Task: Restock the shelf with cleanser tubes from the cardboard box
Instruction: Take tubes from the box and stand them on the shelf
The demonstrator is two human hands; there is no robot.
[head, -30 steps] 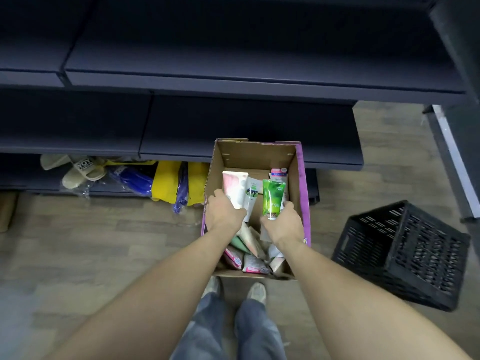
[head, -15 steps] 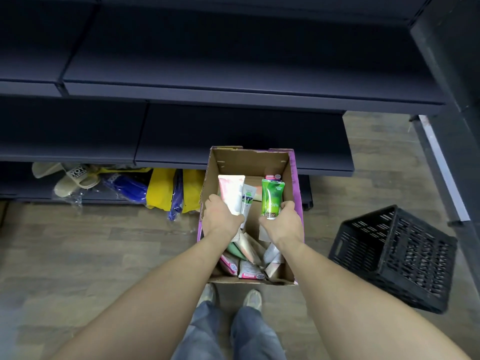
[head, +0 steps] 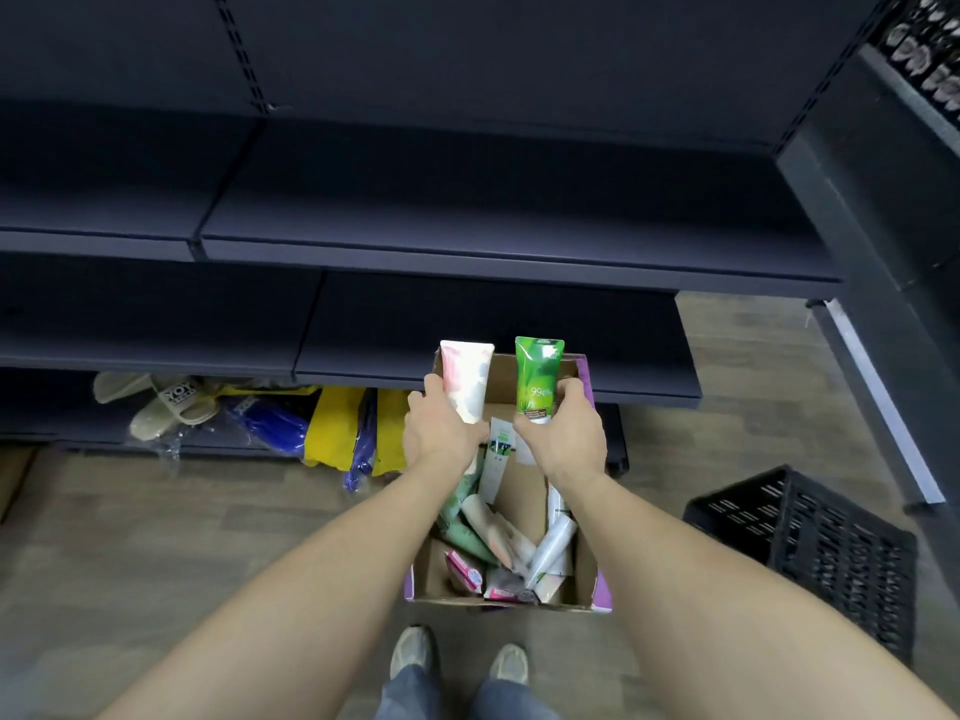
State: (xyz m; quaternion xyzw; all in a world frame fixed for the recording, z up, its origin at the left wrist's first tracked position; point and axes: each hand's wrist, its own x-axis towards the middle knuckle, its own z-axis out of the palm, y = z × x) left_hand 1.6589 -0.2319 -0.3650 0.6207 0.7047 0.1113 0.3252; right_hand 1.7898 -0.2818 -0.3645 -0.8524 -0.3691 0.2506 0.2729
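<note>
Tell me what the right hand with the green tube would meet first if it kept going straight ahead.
The right hand points its green tube toward the lower shelf. Its front edge looks like the first thing in that line, though depth is hard to judge from this head view.

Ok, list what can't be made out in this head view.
- Cardboard box contents: left hand, right hand and both forearms cover part, so no tube count.
- Green tube: small print too small; cap end hidden in the hand.
- Pink-white tube: label blurred.
- Black crate: inside not visible.
</note>
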